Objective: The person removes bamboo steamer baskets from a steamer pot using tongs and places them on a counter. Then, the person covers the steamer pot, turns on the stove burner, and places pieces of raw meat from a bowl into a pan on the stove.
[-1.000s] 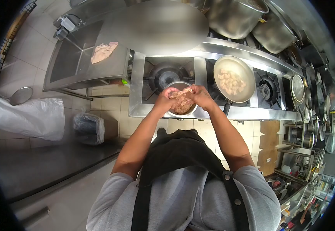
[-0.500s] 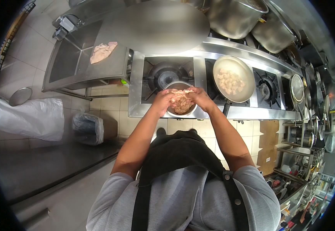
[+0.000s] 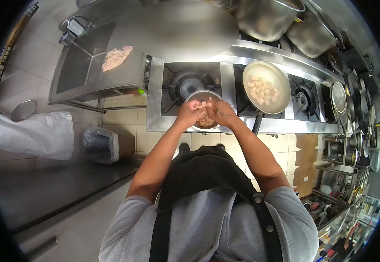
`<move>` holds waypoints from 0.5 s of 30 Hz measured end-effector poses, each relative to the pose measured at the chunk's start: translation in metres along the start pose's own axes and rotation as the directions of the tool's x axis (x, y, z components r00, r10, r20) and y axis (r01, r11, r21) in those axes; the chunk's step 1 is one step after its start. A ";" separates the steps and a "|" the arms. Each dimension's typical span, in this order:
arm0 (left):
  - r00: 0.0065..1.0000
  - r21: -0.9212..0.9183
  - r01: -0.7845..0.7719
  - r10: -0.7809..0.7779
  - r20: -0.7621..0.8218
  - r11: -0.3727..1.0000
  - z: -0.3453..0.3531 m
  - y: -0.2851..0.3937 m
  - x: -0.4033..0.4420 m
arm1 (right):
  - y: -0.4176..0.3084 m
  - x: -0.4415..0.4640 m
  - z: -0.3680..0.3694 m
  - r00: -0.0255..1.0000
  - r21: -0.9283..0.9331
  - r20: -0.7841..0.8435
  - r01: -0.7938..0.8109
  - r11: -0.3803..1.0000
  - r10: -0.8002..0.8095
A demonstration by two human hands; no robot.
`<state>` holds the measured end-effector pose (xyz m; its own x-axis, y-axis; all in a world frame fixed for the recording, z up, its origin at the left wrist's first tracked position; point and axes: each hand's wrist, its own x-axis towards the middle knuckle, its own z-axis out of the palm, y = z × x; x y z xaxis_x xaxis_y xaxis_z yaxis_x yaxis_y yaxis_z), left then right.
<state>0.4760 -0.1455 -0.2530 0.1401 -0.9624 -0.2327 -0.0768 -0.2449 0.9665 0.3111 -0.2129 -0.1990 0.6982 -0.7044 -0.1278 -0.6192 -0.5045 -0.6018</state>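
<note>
My left hand (image 3: pixel 189 113) and my right hand (image 3: pixel 223 112) are over a round metal bowl (image 3: pixel 198 94) at the front of the stove. Between them a piece of raw meat (image 3: pixel 204 106) is pinched by the fingers of both hands. More raw meat (image 3: pixel 206 121) lies in the bowl below. To the right of my right hand a pan (image 3: pixel 282 82) with a light interior sits on a burner, its dark handle pointing toward me. Several pale chunks of meat (image 3: pixel 262 90) are spread in it.
A burner (image 3: pixel 190 85) lies behind the bowl, another burner (image 3: pixel 302 100) right of the pan. Large metal pots (image 3: pixel 264 19) stand at the back. A pinkish cloth (image 3: pixel 117 59) rests on the left steel counter (image 3: pixel 131 81). A lined bin (image 3: pixel 100 146) stands on the floor to the left.
The meat between my hands has gone from a wide stretched piece to a narrower one. My right hand has turned over, its back now facing up. The pan shifts slightly in view.
</note>
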 end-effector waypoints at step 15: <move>0.992 0.188 -0.089 0.104 -0.070 0.978 0.007 -0.006 -0.004 | 0.025 0.012 0.041 0.967 0.165 -0.254 0.038 0.986 0.005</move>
<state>0.4689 -0.1414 -0.2583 0.1998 -0.9721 -0.1231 -0.2732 -0.1759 0.9457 0.3185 -0.2139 -0.2479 0.5804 -0.8110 0.0737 -0.5245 -0.4415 -0.7280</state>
